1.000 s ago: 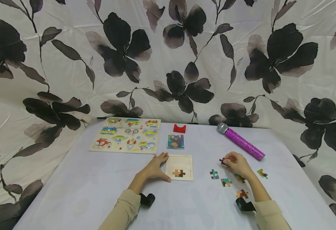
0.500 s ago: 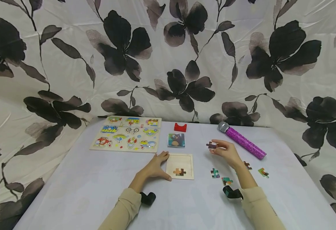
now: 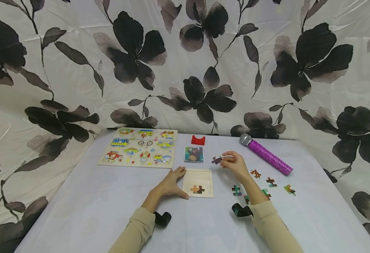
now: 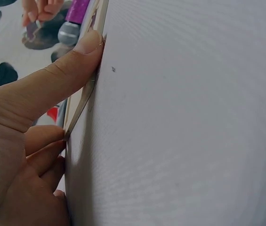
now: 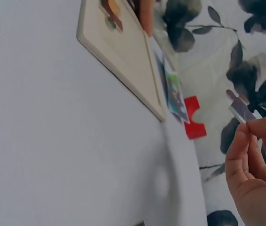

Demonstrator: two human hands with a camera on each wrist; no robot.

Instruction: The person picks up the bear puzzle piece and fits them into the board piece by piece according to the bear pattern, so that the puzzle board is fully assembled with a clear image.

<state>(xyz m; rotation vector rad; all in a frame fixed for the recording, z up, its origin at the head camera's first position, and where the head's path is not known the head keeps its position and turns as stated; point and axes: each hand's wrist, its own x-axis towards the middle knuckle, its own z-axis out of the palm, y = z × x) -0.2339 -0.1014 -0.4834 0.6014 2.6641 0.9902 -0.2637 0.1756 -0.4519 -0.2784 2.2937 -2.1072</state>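
My left hand (image 3: 170, 184) holds the left side of a shallow wooden puzzle tray (image 3: 204, 177), its thumb by the near corner and fingers by the far corner. Inside the tray, joined brown and tan jigsaw pieces (image 3: 197, 189) lie near the front edge. Raised to the right of the tray, my right hand (image 3: 235, 165) pinches a dark brown jigsaw piece (image 3: 216, 160) between thumb and fingers. The right wrist view shows that piece (image 5: 244, 109) tilted, off the table. The left wrist view shows the left thumb (image 4: 62, 70) against the tray's edge.
Several loose jigsaw pieces (image 3: 271, 182) lie to the right, partly under the right forearm. Behind the tray are a bear picture card (image 3: 194, 154) and a red notched stand (image 3: 198, 141). A wooden vehicle puzzle board (image 3: 139, 149) sits back left, a purple glitter microphone (image 3: 268, 156) back right.
My right hand has lifted the dark brown jigsaw piece and carried it left and away from me, toward the bear card. The left hand stays at the tray.
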